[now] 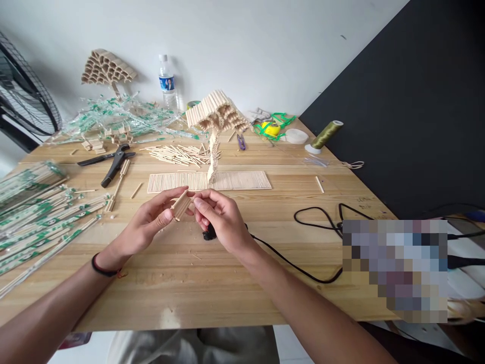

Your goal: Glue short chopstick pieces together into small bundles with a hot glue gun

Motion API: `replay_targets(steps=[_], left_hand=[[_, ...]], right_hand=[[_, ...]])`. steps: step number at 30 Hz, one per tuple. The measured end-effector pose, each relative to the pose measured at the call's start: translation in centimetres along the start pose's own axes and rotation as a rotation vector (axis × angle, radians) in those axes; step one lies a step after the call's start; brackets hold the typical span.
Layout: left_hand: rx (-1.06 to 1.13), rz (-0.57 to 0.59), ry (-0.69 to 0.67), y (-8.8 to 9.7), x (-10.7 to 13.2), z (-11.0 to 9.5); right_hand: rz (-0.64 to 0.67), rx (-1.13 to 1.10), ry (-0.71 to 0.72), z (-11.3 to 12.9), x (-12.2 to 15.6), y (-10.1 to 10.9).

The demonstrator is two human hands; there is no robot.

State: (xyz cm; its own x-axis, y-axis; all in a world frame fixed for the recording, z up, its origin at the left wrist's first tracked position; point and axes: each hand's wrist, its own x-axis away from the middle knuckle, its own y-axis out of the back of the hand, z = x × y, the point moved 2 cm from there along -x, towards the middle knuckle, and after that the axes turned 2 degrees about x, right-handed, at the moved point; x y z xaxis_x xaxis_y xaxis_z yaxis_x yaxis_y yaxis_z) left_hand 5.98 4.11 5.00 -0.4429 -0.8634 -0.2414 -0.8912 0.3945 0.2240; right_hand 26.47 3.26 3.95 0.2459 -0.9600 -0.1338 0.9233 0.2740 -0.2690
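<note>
My left hand [146, 222] grips a small panel of short wooden sticks [182, 206] laid side by side, thumb in front and fingers behind. Close against its right edge is my right hand [220, 215], thumb and forefinger pinched; what lies between them is too small to tell. Under the right hand a black object [209, 233] shows only in part, near a black cable [291, 265]. Just beyond both hands, a tree-shaped model of sticks [217, 119] stands upright at a flat stick base [242, 180].
Loose sticks [182, 155] lie in a heap behind the base. Black cutters [113, 164] rest to the left, near wrapped chopsticks [34, 217]. A second stick model [108, 68], a water bottle [166, 83] and a thread spool [329, 134] stand further back. A fan [22, 86] is far left.
</note>
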Motion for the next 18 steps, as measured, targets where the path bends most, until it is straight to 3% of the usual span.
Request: replay_targets(steps=[13,18], left_hand=[[-0.010,-0.003,0.018,0.00,0.03,-0.15],[0.006,0.010,0.027,0.06,0.03,-0.06]], right_hand=[[0.068,-0.303,0.000,-0.37,-0.19,0.28],[0.090,-0.311,-0.017,-0.41,-0.20,0.28]])
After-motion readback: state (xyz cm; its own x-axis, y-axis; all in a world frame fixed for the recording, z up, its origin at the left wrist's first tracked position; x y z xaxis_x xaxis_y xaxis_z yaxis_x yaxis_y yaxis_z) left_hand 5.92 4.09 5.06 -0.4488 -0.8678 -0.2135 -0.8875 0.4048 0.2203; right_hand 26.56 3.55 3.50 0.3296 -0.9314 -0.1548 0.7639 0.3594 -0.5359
